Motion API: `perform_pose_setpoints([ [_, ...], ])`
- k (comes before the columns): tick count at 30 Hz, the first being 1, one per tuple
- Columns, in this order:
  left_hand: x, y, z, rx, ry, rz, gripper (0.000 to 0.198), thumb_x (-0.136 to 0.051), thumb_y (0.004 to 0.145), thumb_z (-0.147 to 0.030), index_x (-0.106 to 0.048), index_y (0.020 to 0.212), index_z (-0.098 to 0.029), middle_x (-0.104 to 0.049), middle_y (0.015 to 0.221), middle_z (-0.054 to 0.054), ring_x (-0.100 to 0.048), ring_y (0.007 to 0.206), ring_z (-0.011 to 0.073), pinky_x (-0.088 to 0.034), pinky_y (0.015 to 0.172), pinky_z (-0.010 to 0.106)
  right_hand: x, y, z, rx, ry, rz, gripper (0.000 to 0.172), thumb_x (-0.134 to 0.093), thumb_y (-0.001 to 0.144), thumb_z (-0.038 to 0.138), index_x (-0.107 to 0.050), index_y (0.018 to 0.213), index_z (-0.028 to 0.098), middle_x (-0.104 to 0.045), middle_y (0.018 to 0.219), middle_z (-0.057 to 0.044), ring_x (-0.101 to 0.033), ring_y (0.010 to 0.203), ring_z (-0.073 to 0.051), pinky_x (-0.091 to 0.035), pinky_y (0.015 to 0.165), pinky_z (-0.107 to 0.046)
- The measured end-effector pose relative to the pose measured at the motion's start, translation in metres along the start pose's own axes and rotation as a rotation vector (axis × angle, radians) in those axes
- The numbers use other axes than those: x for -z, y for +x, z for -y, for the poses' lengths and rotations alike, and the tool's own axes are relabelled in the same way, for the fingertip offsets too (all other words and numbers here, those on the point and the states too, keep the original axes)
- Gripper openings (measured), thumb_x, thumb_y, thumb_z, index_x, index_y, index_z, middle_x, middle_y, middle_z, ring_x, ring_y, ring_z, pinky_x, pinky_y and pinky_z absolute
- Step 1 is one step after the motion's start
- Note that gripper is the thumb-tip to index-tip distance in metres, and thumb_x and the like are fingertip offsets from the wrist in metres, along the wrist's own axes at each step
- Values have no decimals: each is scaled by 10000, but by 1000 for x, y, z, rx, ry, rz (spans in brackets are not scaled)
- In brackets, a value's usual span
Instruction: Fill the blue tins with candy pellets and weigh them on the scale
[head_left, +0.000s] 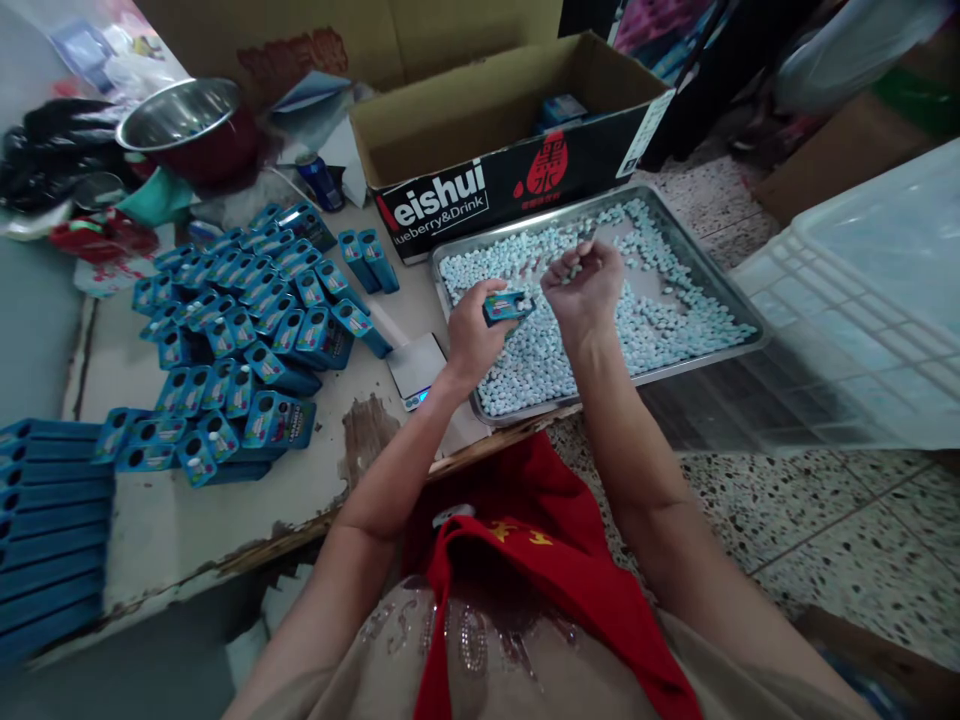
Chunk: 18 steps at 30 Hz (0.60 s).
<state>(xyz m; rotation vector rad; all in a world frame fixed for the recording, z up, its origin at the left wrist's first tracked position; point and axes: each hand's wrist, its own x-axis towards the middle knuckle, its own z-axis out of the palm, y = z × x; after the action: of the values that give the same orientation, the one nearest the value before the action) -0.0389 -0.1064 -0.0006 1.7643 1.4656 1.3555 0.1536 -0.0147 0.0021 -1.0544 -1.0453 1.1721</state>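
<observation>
My left hand (477,338) is closed around a small blue candy box (506,307), its top end turned toward my right hand. My right hand (586,285) is palm up with curled fingers, and a few pale candies (574,270) lie in it. Both hands are above a metal tray (750,340) spread with many pale blue and white candies (525,372). A small digital scale (418,370) sits by the tray's left edge, near my left wrist. Many more blue boxes (259,290) stand grouped on the table at the left.
Behind the tray stands a black printed carton (517,160) with a blue box inside. A metal bowl (184,120), a blue can (321,182) and plastic bags are at the back left. Stacked blue boxes (52,520) fill the near left corner. White plastic crates (877,300) stand at the right.
</observation>
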Motion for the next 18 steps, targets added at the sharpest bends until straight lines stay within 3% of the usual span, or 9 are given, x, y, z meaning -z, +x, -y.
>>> perform_pose_setpoints([
  [3, 3, -2, 8, 82, -98, -15, 527, -886, 774, -2, -719, 1214, -239, -788, 1293, 54, -764, 1200, 260, -617, 1067, 392, 14, 5, -5, -178, 136, -105, 290, -505, 966, 487, -399, 797, 276, -360, 700, 4, -399, 647, -198, -402, 629, -350],
  [6, 4, -4, 8, 115, -131, 44, 488, -873, 770, -5, -749, 1186, -227, -795, 1272, 59, -773, 1179, 259, -619, 1078, 396, 16, -4, -12, -313, 180, -134, 197, -618, 917, 399, -507, 840, 255, -438, 707, 20, -361, 587, -142, -312, 541, -283],
  [10, 13, -2, -1, 133, -154, 34, 494, -874, 773, -26, -775, 1216, -220, -792, 1308, 78, -765, 1222, 278, -620, 1104, 417, 10, -22, -21, -339, 59, -83, 331, -852, 713, 407, -614, 857, 228, -562, 753, 10, -402, 572, -92, -257, 502, -223],
  [14, 48, -6, -10, 182, -181, 3, 491, -889, 779, -68, -786, 1235, -218, -801, 1292, 81, -779, 1171, 272, -641, 1057, 406, 10, -29, -25, -302, 54, -60, 454, -934, 577, 455, -653, 844, 219, -589, 756, 0, -414, 554, -76, -246, 488, -200],
  [18, 97, -33, -11, 176, -133, -125, 476, -871, 816, -130, -783, 1270, -241, -792, 1295, 76, -775, 1146, 249, -647, 1017, 373, 12, -31, -27, -288, 39, -25, 479, -963, 514, 482, -669, 798, 233, -603, 733, -19, -400, 541, -92, -250, 460, -225],
])
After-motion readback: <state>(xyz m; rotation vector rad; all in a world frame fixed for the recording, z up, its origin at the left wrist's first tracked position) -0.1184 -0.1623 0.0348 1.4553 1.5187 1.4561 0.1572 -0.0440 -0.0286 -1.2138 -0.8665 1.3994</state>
